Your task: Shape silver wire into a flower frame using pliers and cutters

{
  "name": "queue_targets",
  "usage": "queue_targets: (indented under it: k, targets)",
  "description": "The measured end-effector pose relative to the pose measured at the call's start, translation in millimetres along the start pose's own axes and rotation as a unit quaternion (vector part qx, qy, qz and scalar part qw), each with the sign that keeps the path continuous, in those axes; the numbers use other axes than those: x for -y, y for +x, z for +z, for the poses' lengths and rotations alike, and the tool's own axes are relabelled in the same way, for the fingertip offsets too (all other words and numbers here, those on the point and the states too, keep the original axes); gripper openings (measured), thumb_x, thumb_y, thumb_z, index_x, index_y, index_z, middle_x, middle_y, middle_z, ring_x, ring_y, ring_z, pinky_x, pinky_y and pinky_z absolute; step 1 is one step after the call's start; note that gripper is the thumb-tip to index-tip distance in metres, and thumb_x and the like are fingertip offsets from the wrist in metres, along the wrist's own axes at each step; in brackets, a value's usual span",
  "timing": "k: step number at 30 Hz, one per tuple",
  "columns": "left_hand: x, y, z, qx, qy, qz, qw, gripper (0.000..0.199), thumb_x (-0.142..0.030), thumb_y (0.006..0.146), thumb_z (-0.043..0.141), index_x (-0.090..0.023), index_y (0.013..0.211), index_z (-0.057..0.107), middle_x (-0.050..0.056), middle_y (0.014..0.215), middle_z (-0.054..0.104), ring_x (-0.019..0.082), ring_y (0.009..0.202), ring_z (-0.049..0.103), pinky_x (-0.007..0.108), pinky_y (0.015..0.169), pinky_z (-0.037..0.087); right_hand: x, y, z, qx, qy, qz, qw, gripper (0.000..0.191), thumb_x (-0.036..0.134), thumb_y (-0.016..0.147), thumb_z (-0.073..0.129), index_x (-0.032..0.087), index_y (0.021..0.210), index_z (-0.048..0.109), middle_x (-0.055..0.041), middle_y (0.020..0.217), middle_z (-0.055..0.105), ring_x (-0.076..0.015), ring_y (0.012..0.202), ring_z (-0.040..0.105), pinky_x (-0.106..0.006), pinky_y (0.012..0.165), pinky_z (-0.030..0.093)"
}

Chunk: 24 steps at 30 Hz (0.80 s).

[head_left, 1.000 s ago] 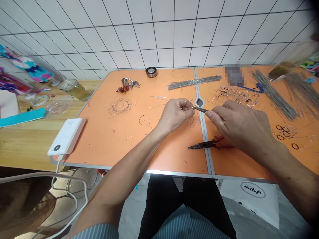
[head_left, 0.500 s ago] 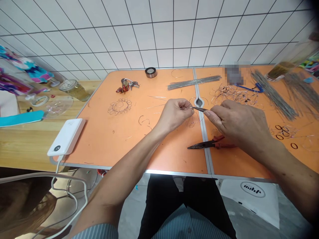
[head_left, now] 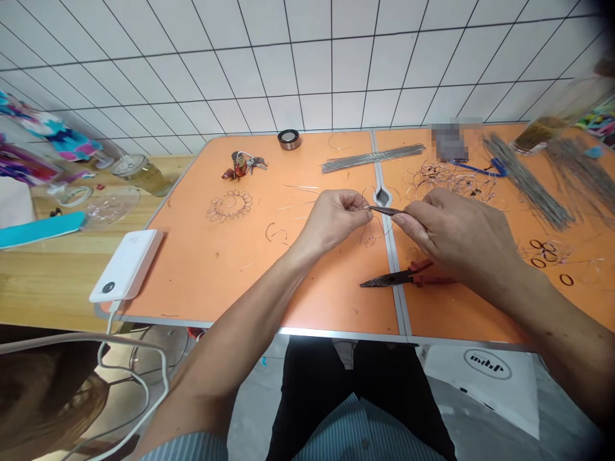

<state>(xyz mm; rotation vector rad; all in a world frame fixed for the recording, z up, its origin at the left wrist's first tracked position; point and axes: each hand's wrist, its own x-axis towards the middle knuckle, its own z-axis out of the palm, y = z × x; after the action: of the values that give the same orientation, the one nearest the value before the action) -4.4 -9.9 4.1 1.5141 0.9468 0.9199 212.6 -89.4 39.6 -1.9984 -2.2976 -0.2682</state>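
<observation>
Only the view has shifted slightly since earlier. Toward the left edge of the surface (head_left: 192, 269) lies a looped wire ring (head_left: 222, 212); midway between back and front edges, the left hand (head_left: 336, 221) pinches fine wire (head_left: 366, 207) beside a slim tool (head_left: 385, 210) clasped in the right hand (head_left: 456, 230).

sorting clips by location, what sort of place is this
Probably a small craft workspace, perhaps in a home: a bundle of straight wires, long-nosed pliers and a ring of looped wire lie on an orange table.
</observation>
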Motion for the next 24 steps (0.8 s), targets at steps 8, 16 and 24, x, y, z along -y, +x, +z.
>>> queue_targets:
  k: [8,16,24]
  targets:
    - [-1.4,0.0,0.7,-0.002,-0.003,-0.002,1.0,0.016,-0.023,0.081,0.077,-0.02,0.068,0.068,-0.002,0.069,0.058,0.012,0.066,0.046,0.031,0.065,0.036,-0.7,0.8,-0.8,0.0,0.002,-0.007,1.0,0.066,0.057,0.12,0.028,0.024,0.106,0.083,-0.0161,0.106,0.075,-0.0319,0.088,0.066,-0.039,0.064,0.026]
    - [-0.2,0.1,0.3,-0.003,-0.005,0.006,1.0,0.017,-0.022,0.08,0.078,-0.02,0.067,0.068,-0.002,0.068,0.058,0.012,0.066,0.045,0.032,0.066,0.037,1.6,2.1,-2.2,-0.001,0.01,-0.003,1.0,0.062,0.055,0.119,0.032,0.023,0.102,0.082,-0.0162,0.105,0.076,-0.0295,0.084,0.065,-0.039,0.063,0.024]
    - [-0.1,-0.4,1.3,-0.002,-0.017,-0.001,1.0,0.016,-0.022,0.078,0.079,-0.018,0.067,0.068,-0.001,0.07,0.06,0.011,0.067,0.048,0.03,0.065,0.034,-5.0,2.7,11.7,-0.052,0.011,-0.021,0.998,0.056,0.054,0.119,0.04,0.022,0.098,0.081,-0.0124,0.099,0.073,-0.0251,0.079,0.062,-0.036,0.059,0.021]
